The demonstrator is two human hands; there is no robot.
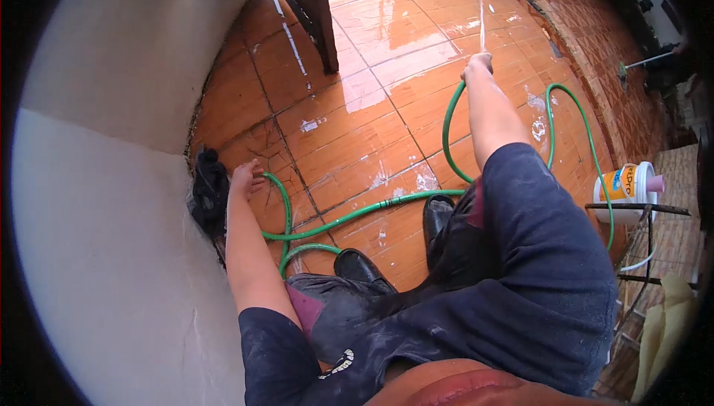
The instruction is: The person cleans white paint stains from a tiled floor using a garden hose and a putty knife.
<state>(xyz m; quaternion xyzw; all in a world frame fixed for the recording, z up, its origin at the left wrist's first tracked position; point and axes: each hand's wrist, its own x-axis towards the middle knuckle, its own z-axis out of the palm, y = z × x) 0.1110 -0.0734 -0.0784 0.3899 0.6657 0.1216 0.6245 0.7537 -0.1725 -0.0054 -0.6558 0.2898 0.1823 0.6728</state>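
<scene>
My right hand [477, 66] is closed around the end of a green garden hose [450, 120]. A thin stream of water [482, 19] shoots from it onto the wet tiled floor [401, 101]. Off to the left, my left hand [248, 179] is low beside the wall, fingers apart, at a bend of the same hose. Whether it touches the hose is hard to make out. Behind my left forearm, a dark bundled thing [210, 190] lies against the wall. The hose curves across the floor near my black shoes [361, 266].
A pale wall [111, 153] rises on the left. A dark wooden leg [321, 27] stands ahead. On the right are a white paint bucket [631, 187], a dark metal frame [647, 207], a raised tiled step [580, 71] and a long-handled brush [643, 62].
</scene>
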